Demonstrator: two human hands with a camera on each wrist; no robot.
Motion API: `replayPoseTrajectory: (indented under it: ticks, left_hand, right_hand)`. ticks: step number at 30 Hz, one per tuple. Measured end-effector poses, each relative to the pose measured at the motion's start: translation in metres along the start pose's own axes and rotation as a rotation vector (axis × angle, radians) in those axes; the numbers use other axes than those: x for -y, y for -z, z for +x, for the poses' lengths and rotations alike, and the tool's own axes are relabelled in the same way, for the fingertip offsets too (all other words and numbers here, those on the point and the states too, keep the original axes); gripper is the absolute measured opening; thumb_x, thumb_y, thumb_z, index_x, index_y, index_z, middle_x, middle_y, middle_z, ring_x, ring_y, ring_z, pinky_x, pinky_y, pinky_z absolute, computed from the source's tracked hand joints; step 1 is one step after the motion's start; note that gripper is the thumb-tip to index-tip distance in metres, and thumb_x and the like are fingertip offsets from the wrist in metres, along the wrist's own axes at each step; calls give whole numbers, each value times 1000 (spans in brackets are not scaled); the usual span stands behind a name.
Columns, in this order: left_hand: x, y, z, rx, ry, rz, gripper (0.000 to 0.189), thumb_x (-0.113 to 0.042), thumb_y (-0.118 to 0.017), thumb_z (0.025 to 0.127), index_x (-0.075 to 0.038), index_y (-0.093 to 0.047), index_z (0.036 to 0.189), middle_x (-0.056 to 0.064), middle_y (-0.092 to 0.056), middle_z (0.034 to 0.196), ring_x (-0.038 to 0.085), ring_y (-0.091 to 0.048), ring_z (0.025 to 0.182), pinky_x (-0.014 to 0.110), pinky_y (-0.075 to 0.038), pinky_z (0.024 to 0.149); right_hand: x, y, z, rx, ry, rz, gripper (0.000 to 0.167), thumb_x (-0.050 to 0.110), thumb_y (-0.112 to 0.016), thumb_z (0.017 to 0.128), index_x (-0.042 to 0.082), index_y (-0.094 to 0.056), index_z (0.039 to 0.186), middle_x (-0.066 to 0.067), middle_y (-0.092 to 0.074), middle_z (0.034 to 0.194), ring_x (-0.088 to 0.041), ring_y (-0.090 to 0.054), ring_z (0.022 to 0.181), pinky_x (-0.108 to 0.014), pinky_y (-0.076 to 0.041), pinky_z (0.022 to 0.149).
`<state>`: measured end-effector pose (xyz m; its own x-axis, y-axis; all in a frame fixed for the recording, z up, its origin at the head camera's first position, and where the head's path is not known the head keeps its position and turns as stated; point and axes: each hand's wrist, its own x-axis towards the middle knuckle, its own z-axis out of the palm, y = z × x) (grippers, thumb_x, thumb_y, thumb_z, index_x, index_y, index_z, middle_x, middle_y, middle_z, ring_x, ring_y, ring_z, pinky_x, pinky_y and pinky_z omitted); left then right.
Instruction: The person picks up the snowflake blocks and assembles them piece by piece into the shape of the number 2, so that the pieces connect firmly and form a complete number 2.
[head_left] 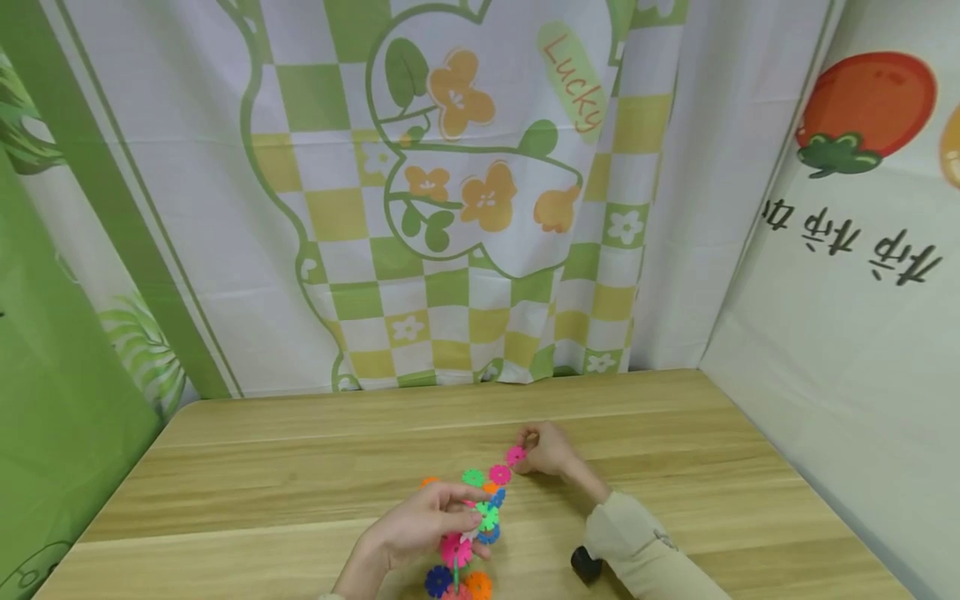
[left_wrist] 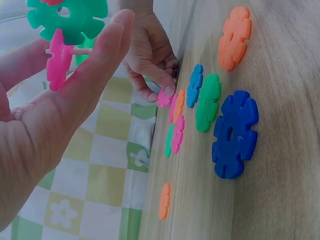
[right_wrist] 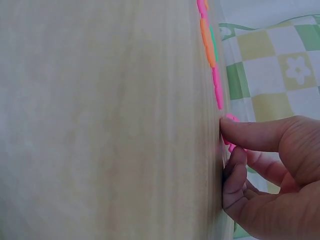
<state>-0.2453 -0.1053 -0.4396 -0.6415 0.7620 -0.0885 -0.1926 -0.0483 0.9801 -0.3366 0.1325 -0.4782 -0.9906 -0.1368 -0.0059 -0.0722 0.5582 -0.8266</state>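
Note:
My left hand holds up a cluster of joined plastic snowflake discs above the table. A green disc and a pink disc of that cluster show at its fingers in the left wrist view; the palm and fingers hide other pieces. Further forward and to the right, my right hand pinches a pink snowflake disc between thumb and fingers, low at the tabletop. Beside it lies another pink disc. A loose green disc lies to the left of these.
More loose discs lie on the wooden table, among them a dark blue disc, a green disc and an orange disc. A small black object sits by the right sleeve. A patterned curtain hangs behind the table.

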Motion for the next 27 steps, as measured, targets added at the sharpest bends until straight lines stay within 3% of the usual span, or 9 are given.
replayPoseTrajectory:
  ticks: [2,9,14,22,27]
  left_hand:
    - [0,0,0,-8,0,6,47,-12,-54,98,12,-40,136,3,-65,84,17,-70,83,34,-54,85]
    - [-2,0,-1,-37,5,19,47,-11,-56,97,11,-43,136,4,-65,86,17,-69,82,35,-54,85]
    - [-1,-1,-1,-42,4,24,46,-11,-55,97,11,-42,136,2,-65,82,18,-69,83,37,-54,87]
    - [-1,-1,-1,-69,21,27,45,-11,-54,97,11,-43,135,11,-65,94,23,-70,85,28,-57,72]
    - [-1,0,-1,-84,13,41,45,-12,-52,98,11,-42,136,11,-63,92,29,-69,89,30,-57,74]
  right_hand:
    - [-1,0,-1,-8,17,-8,31,-10,-79,64,1,-58,84,-2,-48,65,-13,-43,58,-22,-39,50]
    - [-1,-3,-3,-17,13,31,25,-12,-69,74,0,-53,89,-6,-54,68,-13,-55,54,-24,-50,50]
    - [-3,0,-5,4,13,65,22,-12,-66,76,-1,-52,88,-6,-55,67,-12,-54,52,-22,-49,50]
    - [0,11,-14,67,49,139,16,-10,-65,80,-4,-52,88,-4,-55,62,-13,-55,53,-22,-47,49]
    - [7,19,-23,91,79,166,15,-8,-65,83,-5,-51,89,-6,-56,63,-15,-57,57,-26,-51,53]
